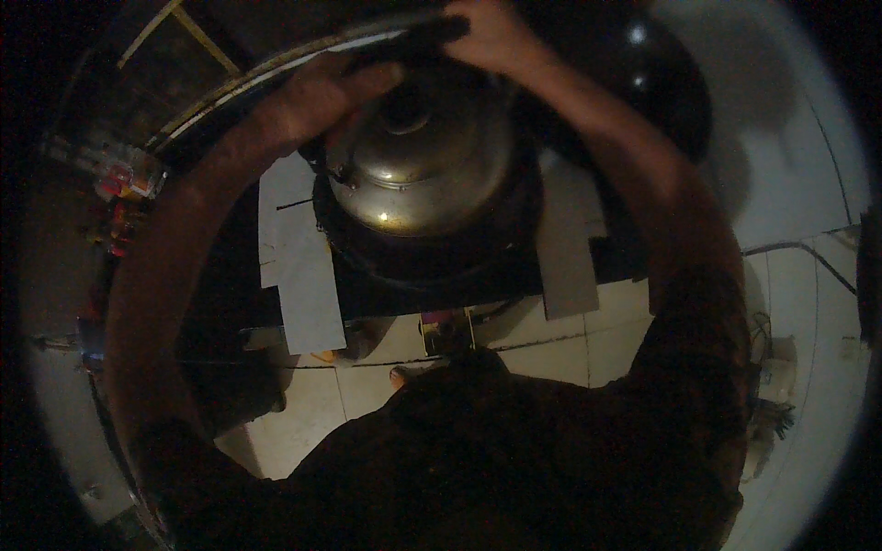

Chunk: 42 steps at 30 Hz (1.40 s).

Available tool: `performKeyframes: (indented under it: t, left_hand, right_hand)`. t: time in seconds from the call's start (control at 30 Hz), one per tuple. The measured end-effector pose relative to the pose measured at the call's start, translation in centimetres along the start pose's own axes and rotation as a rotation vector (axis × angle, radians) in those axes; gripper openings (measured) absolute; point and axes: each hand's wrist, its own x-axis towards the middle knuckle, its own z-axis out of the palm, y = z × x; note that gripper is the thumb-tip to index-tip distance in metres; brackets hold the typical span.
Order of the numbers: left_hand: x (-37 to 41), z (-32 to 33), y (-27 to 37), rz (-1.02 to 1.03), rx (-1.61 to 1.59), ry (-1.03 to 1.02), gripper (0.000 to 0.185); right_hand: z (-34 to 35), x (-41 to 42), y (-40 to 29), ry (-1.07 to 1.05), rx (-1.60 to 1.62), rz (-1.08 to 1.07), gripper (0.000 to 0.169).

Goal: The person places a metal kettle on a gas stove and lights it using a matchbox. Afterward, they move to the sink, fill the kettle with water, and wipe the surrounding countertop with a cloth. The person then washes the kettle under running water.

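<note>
A metal kettle [441, 186] with a dark lid knob [406, 113] sits on a dark round burner surround [434, 258] in front of me. My left hand [337, 100] reaches over the kettle's left side, its thumb or a finger beside the knob. Its other fingers are lost in shadow, so its grip is unclear. Beyond the kettle, my right hand [486, 38] closes around the end of a dark handle-like thing [444, 33]. What that thing belongs to is too dark to tell.
Pale flat strips, a left strip [306, 275] and a right strip [568, 241], flank the burner. A large black shiny round vessel [661, 89] stands at the upper right. Colourful small items [124, 186] lie at far left. Below shows a tiled floor [544, 351].
</note>
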Motion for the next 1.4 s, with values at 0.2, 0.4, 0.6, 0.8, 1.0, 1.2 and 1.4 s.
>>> performKeyframes:
  t: [0.2, 0.4, 0.6, 0.8, 1.0, 1.2, 1.4]
  left_hand:
    - [0.5, -0.8, -0.8, -0.045, -0.065, -0.103, 0.037]
    - [1.5, -1.4, -5.0, 0.194, -0.147, 0.000, 0.038]
    - [-2.1, -1.7, -1.0, 0.021, -0.357, 0.355, 0.040]
    - [-11.9, -4.0, -2.9, 0.072, -0.211, 0.619, 0.038]
    - [-25.2, 3.6, -4.1, -0.097, -0.486, 0.467, 0.029]
    - [-42.0, 13.2, -8.5, -0.488, -0.792, 0.440, 0.024]
    - [-67.9, 28.7, -16.1, -0.430, -0.224, 0.571, 0.019]
  right_hand:
    - [-2.3, 0.3, -2.2, -0.215, -0.234, 0.071, 0.046]
    - [-4.9, 0.3, -2.5, -0.151, 0.065, 0.158, 0.034]
    - [-12.8, 1.8, 10.9, 0.140, 1.017, 0.114, 0.017]
    - [-9.6, -4.1, -4.8, 0.481, 0.334, 0.131, 0.035]
    - [-6.9, -12.3, -11.0, 0.613, 0.151, 0.038, 0.017]
    - [6.0, -20.3, -21.2, 0.355, 0.149, 0.060, 0.003]
    - [22.9, -24.1, -31.5, -0.178, 0.389, -0.152, 0.006]
